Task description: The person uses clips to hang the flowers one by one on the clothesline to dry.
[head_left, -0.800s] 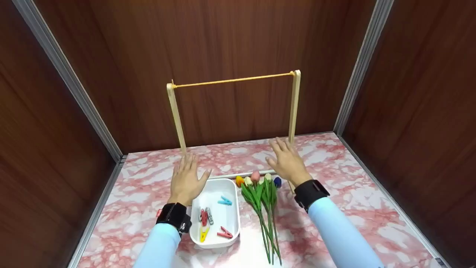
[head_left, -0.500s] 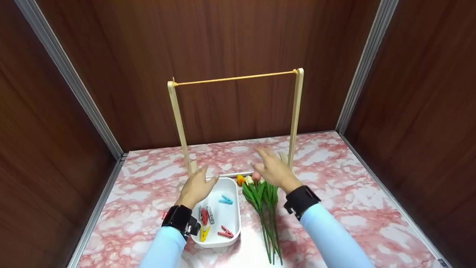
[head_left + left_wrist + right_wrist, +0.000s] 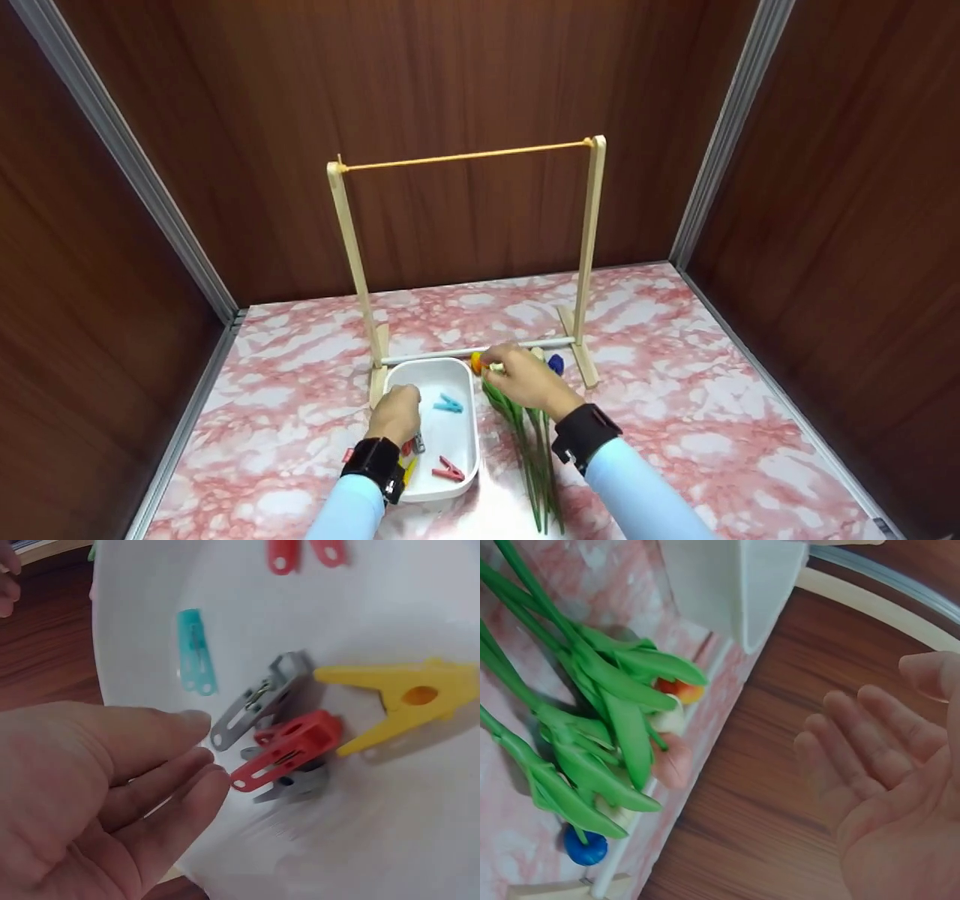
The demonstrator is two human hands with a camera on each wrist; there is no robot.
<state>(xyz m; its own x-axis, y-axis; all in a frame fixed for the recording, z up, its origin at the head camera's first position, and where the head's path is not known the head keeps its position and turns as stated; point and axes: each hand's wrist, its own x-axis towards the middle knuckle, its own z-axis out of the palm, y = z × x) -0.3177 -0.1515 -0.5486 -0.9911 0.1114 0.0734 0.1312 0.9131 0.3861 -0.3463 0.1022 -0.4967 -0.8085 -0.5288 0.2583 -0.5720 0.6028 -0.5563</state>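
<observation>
My left hand (image 3: 397, 415) reaches down into a white tray (image 3: 446, 431). In the left wrist view, its thumb and fingertips are just beside a grey clothespin (image 3: 259, 703) and a red clothespin (image 3: 289, 751), with a gap between thumb and fingers. A yellow clothespin (image 3: 420, 697), a light blue clothespin (image 3: 196, 652) and another red clothespin (image 3: 448, 470) lie in the same tray. My right hand (image 3: 529, 382), fingers slightly bent and holding nothing, hovers over the blossom end of several artificial tulips (image 3: 634, 731), covering some blossoms in the head view.
Behind the tray and tulips stands a wooden frame (image 3: 587, 247) with an orange cord (image 3: 465, 156) tied between its post tops. A white bar (image 3: 431, 354) joins its feet at the base. The marbled tabletop (image 3: 675, 420) is enclosed by brown wood panels (image 3: 472, 75).
Both hands were raised with spread fingers before the frame. The left has come down into the tray, and the right has moved down and left over the tulips.
</observation>
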